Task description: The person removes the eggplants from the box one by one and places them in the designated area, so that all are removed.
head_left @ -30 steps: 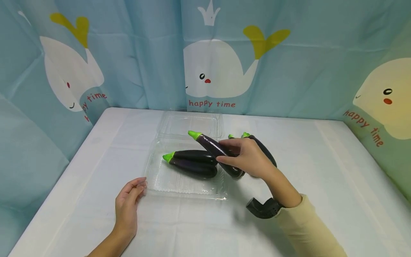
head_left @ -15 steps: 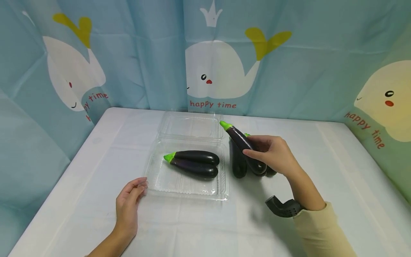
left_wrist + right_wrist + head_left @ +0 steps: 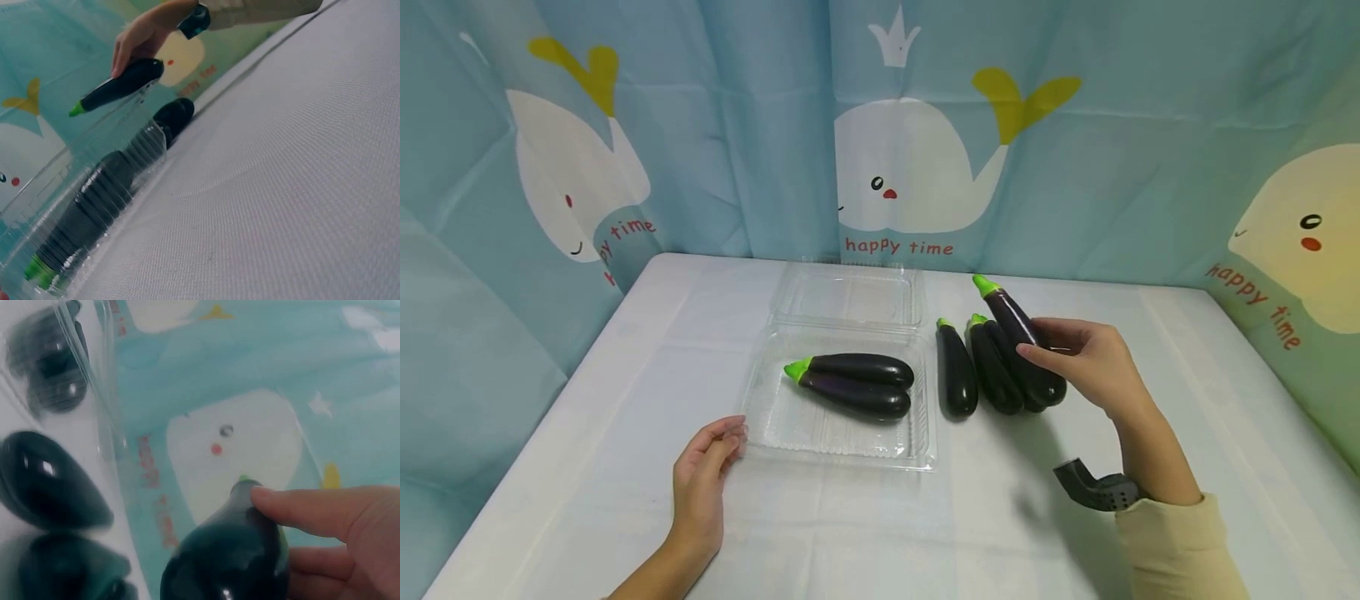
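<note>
1. The blue curtain (image 3: 760,150), printed with white whales and red "happy time" lettering, hangs along the desk's back edge and down its sides.
2. The desk (image 3: 1187,433) wears a white cloth.
3. The clear container (image 3: 778,429) lies left of the desk's middle, its lid (image 3: 850,296) opened flat toward the back edge.
4. The beige sleeve (image 3: 1180,542) covers the right forearm toward the desk's front.
5. The right hand (image 3: 1090,362) is partly closed, thumb and fingers pinching the held eggplant above the right half of the desk.
6. The left hand (image 3: 700,479) is loosely curled, its thumb and fingertips gripping the container's left edge near the front corner.
7. The held eggplant (image 3: 1013,323) tilts in the air, green stem toward the desk's back edge.
8. Inside the container, the rear eggplant (image 3: 868,367) and the front eggplant (image 3: 853,393) lie touching, stems toward the desk's left edge.
9. Just right of the container lies the single eggplant (image 3: 957,371); beside it are the neighbouring eggplant (image 3: 995,371) and the half-hidden eggplant (image 3: 1002,340), stems toward the back edge.
10. The black wrist device (image 3: 1097,487) sits at the right cuff.
</note>
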Motion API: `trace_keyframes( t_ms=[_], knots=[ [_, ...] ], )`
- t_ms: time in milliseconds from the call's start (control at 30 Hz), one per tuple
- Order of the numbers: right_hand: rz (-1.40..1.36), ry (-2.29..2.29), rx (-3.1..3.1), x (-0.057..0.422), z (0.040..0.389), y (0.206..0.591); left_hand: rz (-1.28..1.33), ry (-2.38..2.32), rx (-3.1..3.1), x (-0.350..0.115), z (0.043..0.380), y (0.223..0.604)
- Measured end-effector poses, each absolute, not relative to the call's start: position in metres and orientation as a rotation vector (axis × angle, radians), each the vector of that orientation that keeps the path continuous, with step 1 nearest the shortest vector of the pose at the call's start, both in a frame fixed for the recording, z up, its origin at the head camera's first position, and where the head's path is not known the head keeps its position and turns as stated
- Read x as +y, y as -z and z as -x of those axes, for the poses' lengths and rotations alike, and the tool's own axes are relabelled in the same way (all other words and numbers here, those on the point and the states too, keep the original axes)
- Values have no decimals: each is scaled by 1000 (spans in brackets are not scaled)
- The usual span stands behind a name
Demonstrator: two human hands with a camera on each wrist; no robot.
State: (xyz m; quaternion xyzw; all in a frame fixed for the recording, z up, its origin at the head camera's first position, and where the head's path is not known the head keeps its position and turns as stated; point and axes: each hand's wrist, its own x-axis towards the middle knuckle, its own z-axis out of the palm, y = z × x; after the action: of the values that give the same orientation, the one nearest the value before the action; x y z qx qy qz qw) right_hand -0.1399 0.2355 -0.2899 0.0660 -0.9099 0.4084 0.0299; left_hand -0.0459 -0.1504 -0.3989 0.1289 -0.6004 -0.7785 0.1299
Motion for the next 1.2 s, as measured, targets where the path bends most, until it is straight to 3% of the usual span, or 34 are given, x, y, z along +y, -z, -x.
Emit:
trace_keyframes(
  t_ms=[1200],
  knots=[
    [177,-1274,-2899,287,160,329,-361,2265,-1743,-149,45,398]
  ],
)
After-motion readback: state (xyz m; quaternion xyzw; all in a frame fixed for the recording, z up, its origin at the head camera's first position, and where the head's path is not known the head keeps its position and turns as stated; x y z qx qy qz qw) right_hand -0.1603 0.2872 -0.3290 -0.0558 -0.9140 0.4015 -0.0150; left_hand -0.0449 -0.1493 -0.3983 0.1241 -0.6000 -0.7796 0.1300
